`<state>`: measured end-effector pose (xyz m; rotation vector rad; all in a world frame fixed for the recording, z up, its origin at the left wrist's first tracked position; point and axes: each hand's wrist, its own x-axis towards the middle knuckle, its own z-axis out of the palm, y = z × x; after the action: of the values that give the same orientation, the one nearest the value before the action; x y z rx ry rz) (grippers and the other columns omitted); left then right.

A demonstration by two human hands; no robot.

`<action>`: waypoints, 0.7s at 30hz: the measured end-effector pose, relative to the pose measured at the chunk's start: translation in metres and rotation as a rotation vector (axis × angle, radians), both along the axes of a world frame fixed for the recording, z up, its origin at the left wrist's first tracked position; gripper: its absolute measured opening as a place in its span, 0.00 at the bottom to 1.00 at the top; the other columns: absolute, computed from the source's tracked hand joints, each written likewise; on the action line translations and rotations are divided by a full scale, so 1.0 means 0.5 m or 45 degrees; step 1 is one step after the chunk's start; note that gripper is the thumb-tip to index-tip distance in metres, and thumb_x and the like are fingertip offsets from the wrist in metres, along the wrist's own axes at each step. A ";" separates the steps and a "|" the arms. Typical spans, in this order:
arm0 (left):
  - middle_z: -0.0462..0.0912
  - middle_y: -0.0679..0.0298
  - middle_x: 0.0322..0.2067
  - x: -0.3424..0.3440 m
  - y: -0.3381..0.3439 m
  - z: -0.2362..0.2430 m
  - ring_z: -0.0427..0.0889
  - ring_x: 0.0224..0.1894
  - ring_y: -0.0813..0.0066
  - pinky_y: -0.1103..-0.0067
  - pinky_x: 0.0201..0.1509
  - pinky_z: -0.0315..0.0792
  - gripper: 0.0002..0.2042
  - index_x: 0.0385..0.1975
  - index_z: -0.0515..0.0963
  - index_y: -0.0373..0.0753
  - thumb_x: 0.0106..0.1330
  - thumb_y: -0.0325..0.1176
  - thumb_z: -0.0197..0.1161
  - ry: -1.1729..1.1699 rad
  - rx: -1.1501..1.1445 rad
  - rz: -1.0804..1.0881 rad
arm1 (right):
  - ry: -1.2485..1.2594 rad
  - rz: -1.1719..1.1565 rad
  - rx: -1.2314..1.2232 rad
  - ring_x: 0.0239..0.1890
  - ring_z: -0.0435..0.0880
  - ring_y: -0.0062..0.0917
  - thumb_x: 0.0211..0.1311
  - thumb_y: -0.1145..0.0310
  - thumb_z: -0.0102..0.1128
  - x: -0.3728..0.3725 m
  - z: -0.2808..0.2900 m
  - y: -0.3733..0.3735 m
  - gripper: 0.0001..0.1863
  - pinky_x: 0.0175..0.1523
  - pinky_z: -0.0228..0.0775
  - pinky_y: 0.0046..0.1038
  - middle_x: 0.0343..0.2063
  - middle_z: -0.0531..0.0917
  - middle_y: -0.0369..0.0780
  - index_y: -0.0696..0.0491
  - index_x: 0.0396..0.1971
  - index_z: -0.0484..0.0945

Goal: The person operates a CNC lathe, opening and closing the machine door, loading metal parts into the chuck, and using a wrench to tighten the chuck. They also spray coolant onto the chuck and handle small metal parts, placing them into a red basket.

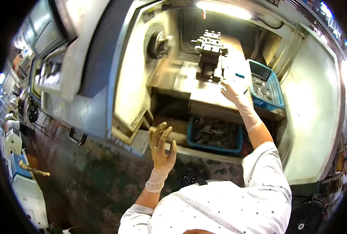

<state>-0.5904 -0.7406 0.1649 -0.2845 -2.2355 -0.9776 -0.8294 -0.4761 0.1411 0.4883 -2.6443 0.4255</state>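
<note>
Tool block (210, 64): dark below, bright metal on top, standing on the pale bed (206, 95) inside the machine (128, 91).
Right hand (232, 92): gloved, reaching in just beside the block's near end; fingers bent, whether gripping anything I cannot tell.
Left hand (162, 150): stained glove, raised in front of the machine, open, fingers loosely curved.
Chuck (157, 45): round, left of the block, blurred.
Basket (264, 103): blue, right of the right hand, holding grey pieces.
Bin (216, 149): blue-rimmed, below the bed, holding dark pieces.
Lamp (224, 10): lit, overhead.
</note>
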 end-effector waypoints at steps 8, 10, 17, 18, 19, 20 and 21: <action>0.64 0.60 0.50 -0.304 0.027 -0.023 0.60 0.54 0.67 0.69 0.59 0.45 0.16 0.45 0.66 0.42 0.54 0.28 0.48 -0.121 0.208 -0.068 | -0.233 0.121 0.651 0.25 0.77 0.35 0.34 0.75 0.53 -0.131 0.029 -0.033 0.04 0.30 0.69 0.30 0.18 0.76 0.47 0.60 0.15 0.74; 0.64 0.59 0.50 -0.392 0.020 -0.017 0.60 0.54 0.67 0.69 0.59 0.47 0.15 0.44 0.66 0.40 0.55 0.29 0.47 -0.105 0.236 -0.091 | -0.190 0.234 0.612 0.24 0.76 0.36 0.34 0.75 0.54 -0.129 0.045 -0.030 0.05 0.30 0.69 0.30 0.19 0.75 0.47 0.60 0.17 0.72; 0.66 0.46 0.43 -0.782 -0.045 0.026 0.68 0.46 0.57 0.74 0.48 0.66 0.15 0.41 0.66 0.32 0.52 0.26 0.53 0.550 -0.210 0.198 | -0.501 0.230 -0.775 0.26 0.73 0.38 0.54 0.69 0.41 -0.153 0.149 -0.143 0.08 0.29 0.64 0.32 0.25 0.74 0.48 0.58 0.29 0.65; 0.69 0.46 0.40 -0.825 -0.060 0.020 0.71 0.42 0.56 0.73 0.44 0.68 0.16 0.40 0.66 0.33 0.51 0.28 0.55 0.528 -0.153 0.185 | -0.679 0.240 -0.897 0.28 0.72 0.39 0.57 0.63 0.38 -0.158 0.179 -0.184 0.13 0.34 0.64 0.33 0.27 0.73 0.50 0.58 0.33 0.65; 0.72 0.49 0.38 -0.868 -0.059 0.019 0.73 0.37 0.55 0.71 0.40 0.69 0.16 0.41 0.66 0.35 0.51 0.30 0.54 0.502 -0.162 0.247 | -0.659 0.305 -0.928 0.32 0.72 0.40 0.58 0.61 0.36 -0.199 0.157 -0.213 0.15 0.40 0.63 0.34 0.30 0.73 0.51 0.58 0.35 0.66; 0.73 0.50 0.37 -0.917 -0.081 0.011 0.74 0.35 0.55 0.70 0.38 0.69 0.16 0.41 0.66 0.37 0.52 0.30 0.53 0.461 -0.115 0.311 | -0.366 0.419 -0.786 0.34 0.73 0.41 0.58 0.62 0.36 -0.245 0.121 -0.253 0.16 0.43 0.62 0.34 0.32 0.73 0.51 0.58 0.36 0.65; 0.74 0.50 0.35 -0.957 -0.097 -0.008 0.74 0.34 0.55 0.70 0.36 0.69 0.15 0.41 0.67 0.39 0.52 0.31 0.51 0.412 -0.061 0.368 | -0.535 0.298 -0.910 0.36 0.72 0.42 0.59 0.63 0.35 -0.255 0.142 -0.294 0.14 0.42 0.62 0.36 0.32 0.73 0.51 0.58 0.34 0.66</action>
<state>-1.0687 -0.7889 0.1609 -0.1238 -1.9390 -0.6720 -0.9567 -0.6229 0.2119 0.5031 -2.5531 1.6165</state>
